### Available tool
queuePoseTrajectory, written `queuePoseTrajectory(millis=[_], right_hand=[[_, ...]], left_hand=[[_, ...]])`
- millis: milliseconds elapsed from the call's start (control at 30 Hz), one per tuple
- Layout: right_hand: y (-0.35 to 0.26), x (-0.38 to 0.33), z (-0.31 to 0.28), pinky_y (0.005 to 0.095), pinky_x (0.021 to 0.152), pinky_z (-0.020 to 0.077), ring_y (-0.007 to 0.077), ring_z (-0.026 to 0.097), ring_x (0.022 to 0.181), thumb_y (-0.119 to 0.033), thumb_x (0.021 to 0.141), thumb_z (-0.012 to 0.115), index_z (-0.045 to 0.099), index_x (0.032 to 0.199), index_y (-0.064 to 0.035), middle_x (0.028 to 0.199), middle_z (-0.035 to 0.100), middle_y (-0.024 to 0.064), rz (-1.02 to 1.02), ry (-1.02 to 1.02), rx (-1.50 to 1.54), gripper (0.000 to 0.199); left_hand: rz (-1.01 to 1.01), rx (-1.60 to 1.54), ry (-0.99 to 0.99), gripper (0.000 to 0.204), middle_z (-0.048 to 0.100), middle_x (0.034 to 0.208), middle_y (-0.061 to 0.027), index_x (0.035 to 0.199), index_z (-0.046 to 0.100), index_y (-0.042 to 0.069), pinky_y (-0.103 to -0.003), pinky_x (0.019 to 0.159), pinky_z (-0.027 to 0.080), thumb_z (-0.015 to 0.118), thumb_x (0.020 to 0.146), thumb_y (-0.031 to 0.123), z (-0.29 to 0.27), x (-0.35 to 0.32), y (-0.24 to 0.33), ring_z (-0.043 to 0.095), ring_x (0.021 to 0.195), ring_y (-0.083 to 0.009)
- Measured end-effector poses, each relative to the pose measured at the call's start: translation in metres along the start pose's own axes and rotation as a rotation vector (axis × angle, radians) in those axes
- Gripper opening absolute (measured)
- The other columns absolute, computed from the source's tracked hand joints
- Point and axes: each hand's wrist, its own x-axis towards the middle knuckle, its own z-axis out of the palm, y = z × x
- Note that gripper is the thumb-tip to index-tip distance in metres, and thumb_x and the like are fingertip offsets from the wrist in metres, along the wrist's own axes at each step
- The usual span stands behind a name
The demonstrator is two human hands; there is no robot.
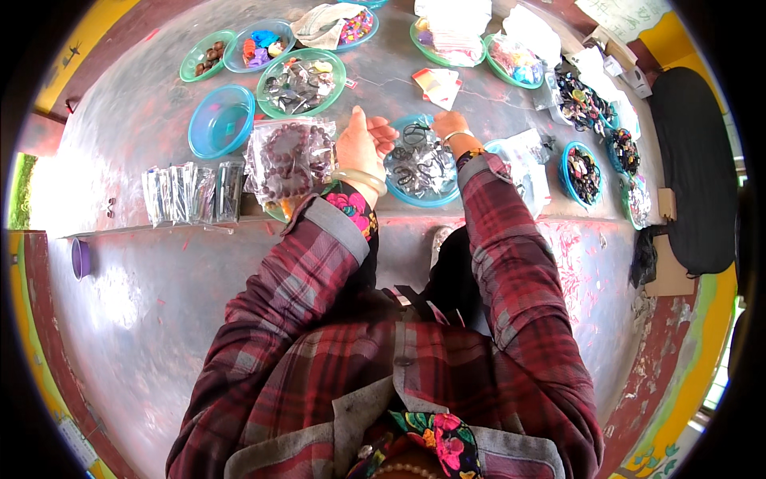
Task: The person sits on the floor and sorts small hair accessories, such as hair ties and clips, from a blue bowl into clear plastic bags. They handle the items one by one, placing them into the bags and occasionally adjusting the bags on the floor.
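**Reaching over the grey ledge, two hands flank a blue basket of small dark items**

Bending inward, the left hand (363, 146) is at the upper left side of a round blue basket (423, 203), its thumb standing apart from its partly curled fingers in a fairly wide, loose shape. The right hand (452, 126) is at the basket's upper right edge with its fingers bent close together; the back of the hand hides their tips, so I cannot tell whether they hold anything. A jumble of small dark items (420, 165), some with clear wrapping, fills the basket, which sits near the front edge of the grey ledge (383, 77) between the two forearms.

Just left of the left wrist lies a clear bag of purple-brown beads (289, 160), and farther left is a row of slim clear packets (179, 194). Behind the beads are a translucent blue bowl (204, 124) and a green basket (342, 78) heaped with packaged pieces. Red-and-white cards (437, 86) lie beyond the right hand. Clear plastic packaging (524, 166) lies beside the right sleeve (515, 247), with another blue basket (564, 169) of dark items farther right. A purple bucket (80, 258) stands at the far left, below the ledge.
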Motion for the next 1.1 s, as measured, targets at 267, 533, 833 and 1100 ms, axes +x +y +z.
queuePoseTrajectory(millis=[267, 533, 833, 1100], right_hand=[[-0.022, -0.007, 0.017, 0.0387, 0.073, 0.0472, 0.0307, 0.060, 0.083, -0.032, 0.068, 0.057, 0.064, 0.083, -0.0064, 0.081, 0.063, 0.0140, -0.045, 0.041, -0.106, 0.030], [-0.028, -0.018, -0.016, 0.0276, 0.044, 0.0405, 0.0131, 0.056, 0.060, -0.022, 0.068, 0.066, 0.063, 0.084, -0.0066, 0.071, 0.062, 0.0055, 0.159, -0.331, 0.518, 0.022], [-0.046, -0.094, -0.101, 0.0187, 0.039, 0.0355, 0.0078, 0.050, 0.047, -0.010, 0.073, 0.065, 0.054, 0.079, -0.0051, 0.073, 0.062, 0.0045, 0.048, -0.223, 1.462, 0.013], [-0.100, -0.186, -0.088, 0.0261, 0.055, 0.0494, 0.0168, 0.060, 0.061, -0.002, 0.077, 0.057, 0.054, 0.091, -0.0024, 0.076, 0.061, 0.0066, -0.002, -0.167, 1.872, 0.014]], left_hand=[[-0.008, -0.012, -0.046, 0.037, 0.057, 0.063, -0.0069, 0.073, 0.056, 0.004, -0.026, 0.054, 0.043, 0.049, 0.085, 0.038, -0.006, 0.002, 0.001, 0.057, 0.061, -0.0192], [0.011, -0.039, -0.041, 0.034, 0.058, 0.065, -0.0072, 0.073, 0.057, 0.004, -0.026, 0.054, 0.043, 0.055, 0.082, 0.036, -0.011, 0.003, 0.003, 0.058, 0.061, -0.0201], [0.018, 0.118, -0.092, 0.030, 0.058, 0.087, -0.0034, 0.090, 0.057, 0.008, -0.028, 0.070, 0.040, 0.060, 0.078, 0.035, 0.004, -0.003, -0.003, 0.053, 0.083, -0.0140], [-0.129, 0.070, -0.624, 0.026, 0.060, 0.092, -0.0025, 0.097, 0.059, 0.004, -0.024, 0.074, 0.040, 0.062, 0.078, 0.021, 0.012, -0.011, -0.010, 0.054, 0.081, -0.0099]])
